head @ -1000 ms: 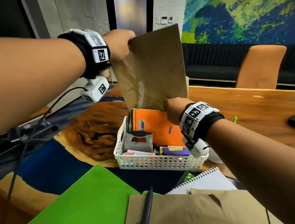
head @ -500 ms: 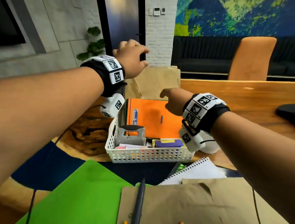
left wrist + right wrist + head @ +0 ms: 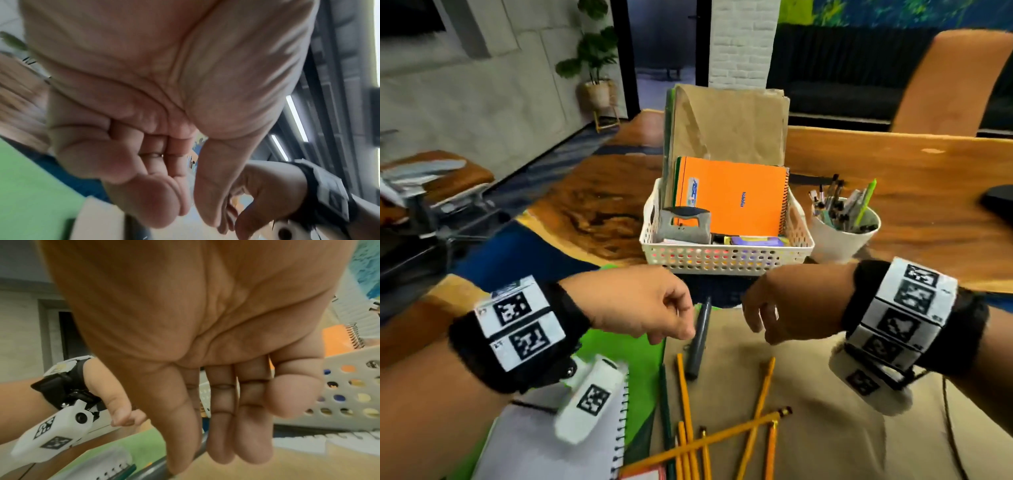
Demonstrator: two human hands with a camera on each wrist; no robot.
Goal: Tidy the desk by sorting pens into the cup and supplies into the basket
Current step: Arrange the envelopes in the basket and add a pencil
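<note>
The white basket (image 3: 722, 263) holds an upright brown envelope (image 3: 729, 126), an orange notebook (image 3: 732, 195), a grey punch (image 3: 685, 226) and small pads. To its right stands a white cup (image 3: 839, 240) with several pens in it. A dark pen (image 3: 697, 342) and several yellow pencils (image 3: 756, 411) lie on a second brown envelope (image 3: 825, 428) near me. My left hand (image 3: 674, 329) hovers left of the pen, fingers loosely curled, empty (image 3: 185, 203). My right hand (image 3: 760, 322) hangs right of the pen, fingers pointing down close over it (image 3: 226, 443), holding nothing.
A green folder (image 3: 643, 377) and a white spiral notebook (image 3: 534, 445) lie at the near left, partly under my left arm. An orange chair (image 3: 955, 85) stands behind the wooden desk (image 3: 911, 192). A dark object (image 3: 1000, 202) sits at the right edge.
The brown envelope dropped into the basket and both hands let go. They drew back toward me and down, now over the pen and pencils on the near envelope.
</note>
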